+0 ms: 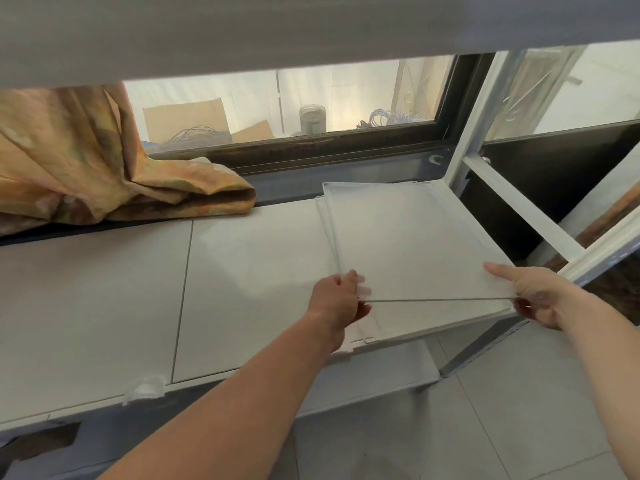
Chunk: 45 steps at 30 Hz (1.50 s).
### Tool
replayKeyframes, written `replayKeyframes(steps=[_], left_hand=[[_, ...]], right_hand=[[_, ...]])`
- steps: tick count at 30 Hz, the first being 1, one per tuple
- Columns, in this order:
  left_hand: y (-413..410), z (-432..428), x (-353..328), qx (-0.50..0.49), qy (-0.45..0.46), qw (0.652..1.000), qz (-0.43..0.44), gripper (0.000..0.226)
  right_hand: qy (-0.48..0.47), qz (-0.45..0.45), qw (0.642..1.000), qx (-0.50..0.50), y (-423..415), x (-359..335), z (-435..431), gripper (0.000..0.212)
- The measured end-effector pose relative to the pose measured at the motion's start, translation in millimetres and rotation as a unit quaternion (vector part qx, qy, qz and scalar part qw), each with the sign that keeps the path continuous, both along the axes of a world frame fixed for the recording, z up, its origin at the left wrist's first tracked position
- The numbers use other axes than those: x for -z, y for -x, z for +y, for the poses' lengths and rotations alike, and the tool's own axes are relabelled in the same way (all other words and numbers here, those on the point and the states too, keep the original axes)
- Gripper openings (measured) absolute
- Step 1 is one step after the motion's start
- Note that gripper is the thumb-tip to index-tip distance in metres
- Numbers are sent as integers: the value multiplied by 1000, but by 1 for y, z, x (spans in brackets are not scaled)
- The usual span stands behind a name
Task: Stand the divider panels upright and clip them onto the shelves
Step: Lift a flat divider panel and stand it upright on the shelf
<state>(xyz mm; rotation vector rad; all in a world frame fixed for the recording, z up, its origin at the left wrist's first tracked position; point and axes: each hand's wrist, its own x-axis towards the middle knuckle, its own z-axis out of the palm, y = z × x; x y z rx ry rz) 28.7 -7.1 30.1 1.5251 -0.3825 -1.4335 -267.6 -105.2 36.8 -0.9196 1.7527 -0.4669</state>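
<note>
Early stage, by the look of it. No divider stands upright anywhere on the white shelf (104,299); the stretch to the left of the stack is bare apart from a small clear clip (147,389) on its front lip, nothing slotted into it. So the job is barely begun: every panel in view is yet to be stood up & clipped.

The panels sit at the right end of the shelf, next to the white rack upright (481,123). At least 2 clear divider panels are there, maybe 3; edges overlap & they're see-through, so the count isn't certain. The top panel (415,244) has its near edge lifted off the lower panel (323,220), which lies flat & pokes out on the left side. The far edge of the top one looks to rest down on the stack, so it is tilted, near side up.

Left hand (337,299): arm reaches in from bottom centre, forearm angled up & right. Fingers curl over the near-left corner of the top panel w/ thumb below, pinching the edge.

Right hand (533,292): arm comes in from the right edge. Thumb lies flat & straight on top of the near-right corner, other fingers tucked under, again a pinch on the panel edge.

Both hands hold the same panel at opposite near corners, roughly level. Likely next: tip it to vertical, then walk it over to a clip spot.

An orange cloth (104,161) is bunched on the window sill behind, well apart from the panels.
</note>
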Motion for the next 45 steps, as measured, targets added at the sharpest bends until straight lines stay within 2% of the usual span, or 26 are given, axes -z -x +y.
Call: replayKeyframes(steps=[2,3,6,10,17,26,31,37,40,45], left_hand=[[-18,13,-11,-6,22,1000,12,33],[-27,21,-15,-7,27,1000,15,35],[-56,50,-21,-15,38,999,26,37],[-102,99,-25,-31,38,997,56,38],[-176,197,-20,-64,57,996,35,36],[-258,298,-4,-191,61,976,84,38],[-296,330,-3,-252,76,958,116,28],[-332,361,-2,-265,91,953,116,30],[-345,373,3,-270,82,956,78,31],[-364,389,9,-203,56,974,-80,36]], right_hand=[[29,-86,996,-4,-2,-25,10,45],[39,-121,992,-14,-5,-37,17,36],[52,-212,975,-50,-19,-67,39,23],[60,-261,954,-131,-68,-104,69,25],[137,-222,941,-216,-201,-165,144,20],[205,-133,879,-410,-351,-212,247,27],[222,-88,852,-466,-418,-218,275,23],[236,-45,835,-496,-483,-226,305,19],[247,-28,829,-500,-512,-227,316,19],[266,8,827,-495,-561,-224,332,19]])
